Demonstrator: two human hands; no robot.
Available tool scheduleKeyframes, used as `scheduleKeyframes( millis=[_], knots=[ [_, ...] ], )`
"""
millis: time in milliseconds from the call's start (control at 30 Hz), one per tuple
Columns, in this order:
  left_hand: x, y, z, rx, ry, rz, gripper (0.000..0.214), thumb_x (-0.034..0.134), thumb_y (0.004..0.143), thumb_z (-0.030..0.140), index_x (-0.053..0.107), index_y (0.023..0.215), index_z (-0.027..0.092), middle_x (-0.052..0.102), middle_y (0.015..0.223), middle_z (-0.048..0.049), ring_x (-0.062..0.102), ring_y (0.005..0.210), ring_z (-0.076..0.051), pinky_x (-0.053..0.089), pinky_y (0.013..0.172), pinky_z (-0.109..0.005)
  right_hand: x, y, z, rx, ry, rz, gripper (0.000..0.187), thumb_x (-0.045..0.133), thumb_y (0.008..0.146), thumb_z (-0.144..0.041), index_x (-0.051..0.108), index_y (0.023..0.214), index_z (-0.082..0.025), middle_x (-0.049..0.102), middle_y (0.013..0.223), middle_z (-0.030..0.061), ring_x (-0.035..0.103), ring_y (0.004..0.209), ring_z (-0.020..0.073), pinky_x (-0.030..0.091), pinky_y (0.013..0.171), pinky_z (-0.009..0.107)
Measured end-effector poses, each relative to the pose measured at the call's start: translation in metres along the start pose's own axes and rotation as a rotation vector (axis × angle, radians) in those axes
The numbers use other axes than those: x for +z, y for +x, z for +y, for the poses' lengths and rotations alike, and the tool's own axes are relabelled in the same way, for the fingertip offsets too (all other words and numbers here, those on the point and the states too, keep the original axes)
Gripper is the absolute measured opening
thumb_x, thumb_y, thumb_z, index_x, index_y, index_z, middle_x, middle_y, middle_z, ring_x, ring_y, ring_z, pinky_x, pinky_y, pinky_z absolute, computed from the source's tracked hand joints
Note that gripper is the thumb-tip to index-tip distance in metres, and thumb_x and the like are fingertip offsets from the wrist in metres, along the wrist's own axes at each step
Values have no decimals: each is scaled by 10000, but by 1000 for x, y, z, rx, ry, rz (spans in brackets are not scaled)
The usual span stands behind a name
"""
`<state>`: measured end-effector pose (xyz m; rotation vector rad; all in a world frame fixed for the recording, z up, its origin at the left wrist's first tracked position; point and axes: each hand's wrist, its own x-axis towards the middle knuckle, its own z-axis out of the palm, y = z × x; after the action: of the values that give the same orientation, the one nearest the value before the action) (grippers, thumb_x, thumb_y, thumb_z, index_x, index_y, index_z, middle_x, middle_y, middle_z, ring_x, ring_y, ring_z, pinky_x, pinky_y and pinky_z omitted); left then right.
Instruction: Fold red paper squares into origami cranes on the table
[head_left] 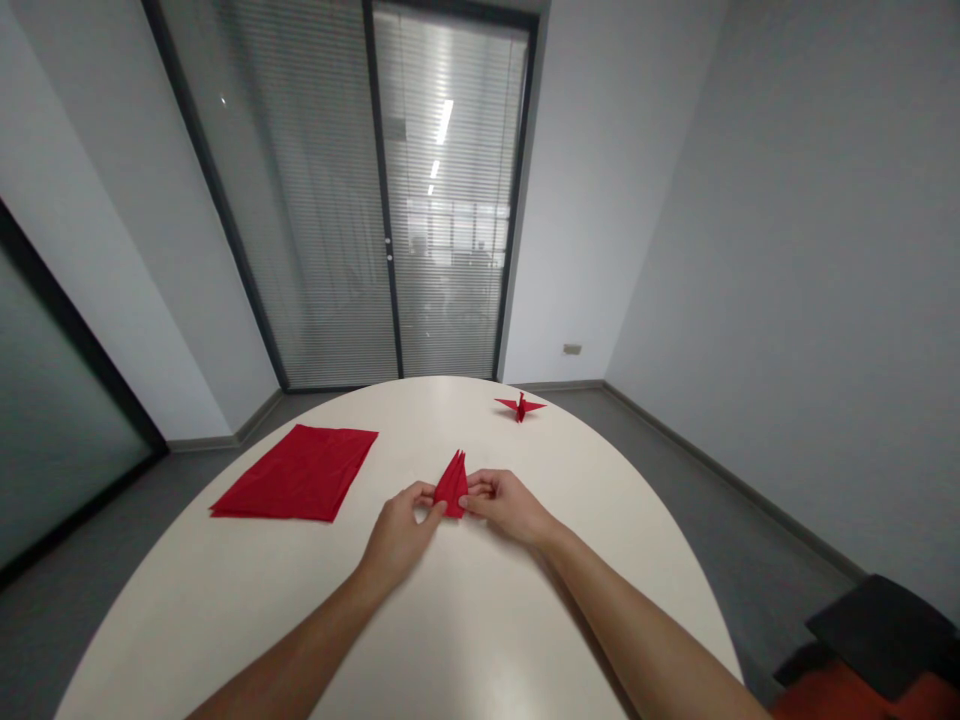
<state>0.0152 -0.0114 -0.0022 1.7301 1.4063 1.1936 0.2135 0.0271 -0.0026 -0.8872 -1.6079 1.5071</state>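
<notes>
Between my two hands is a piece of folded red paper (pixel 451 487), narrow at the top, with several points at its far end. My left hand (pixel 403 528) pinches its left edge between thumb and fingers. On the other side, my right hand (pixel 504 502) grips the right edge, its thumb on the near face. The fingertips behind the paper are partly hidden. Farther back to the right stands a finished red origami crane (pixel 520 406) with spread wings.
A stack of red paper sheets (pixel 300 475) lies on the left of the round white table (pixel 450 620). A black and orange chair (pixel 885 640) is at the lower right. Beyond the table is a glass partition with blinds (pixel 450 200).
</notes>
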Motion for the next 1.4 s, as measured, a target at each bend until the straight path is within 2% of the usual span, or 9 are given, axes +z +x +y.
scheduleKeyframes(
  millis=[67,167,267,367,467,567,833,1100,1400],
  knots=[
    [0,0,0,4,-14,-13,197,588,849,350,703,882,193,761,865,-66,700,831,-248,501,805,-339,0,1,0,1,-23,12,322,808,716,-361,711,913,-126,718,776,42,572,625,119,366,595,245],
    [0,0,-1,5,-20,-25,222,582,857,373,707,877,191,764,864,-70,704,830,-251,505,807,-342,1,1,-1,-16,-48,39,293,774,732,-334,691,936,-141,687,765,21,553,609,114,368,582,243],
    [0,-1,-2,-5,-30,1,212,590,845,374,691,879,191,764,879,-74,710,841,-254,510,799,-343,6,-1,-3,-85,-93,170,328,758,724,-282,622,1008,-190,652,845,-9,544,590,103,394,565,239],
    [1,0,-2,-15,-57,20,225,576,851,387,673,891,188,763,902,-86,714,851,-254,516,798,-349,12,-5,-7,-124,-169,259,270,727,738,-244,553,943,-219,622,834,-33,532,565,98,391,538,231],
    [1,0,-1,-15,-102,10,245,564,858,400,660,909,181,763,923,-97,718,857,-252,521,803,-353,16,-7,-11,-147,-315,234,137,689,777,-223,585,864,-207,618,764,-27,556,616,122,408,575,242],
    [0,1,1,7,-126,10,253,566,859,406,661,914,177,762,938,-100,717,871,-251,525,806,-351,20,-7,-12,-183,-406,186,75,691,791,-215,655,852,-193,656,809,1,580,699,141,437,649,262],
    [2,1,-2,53,-148,-19,242,556,893,381,672,941,174,759,929,-82,706,864,-237,521,801,-335,25,-8,-14,-177,-415,153,252,814,717,-260,652,899,-196,647,821,-9,590,748,156,451,677,273],
    [1,0,1,48,-133,-12,245,542,893,386,667,923,177,750,915,-80,691,857,-239,515,776,-336,26,-9,-14,-287,-521,205,220,796,722,-181,640,874,-210,588,1003,19,575,831,150,473,699,262],
    [1,-1,1,48,-131,-45,226,541,895,383,645,927,185,738,933,-80,685,883,-236,514,818,-348,28,-10,-16,-286,-527,213,215,756,729,-134,612,868,-211,596,992,8,586,820,141,480,719,264]
  ],
)
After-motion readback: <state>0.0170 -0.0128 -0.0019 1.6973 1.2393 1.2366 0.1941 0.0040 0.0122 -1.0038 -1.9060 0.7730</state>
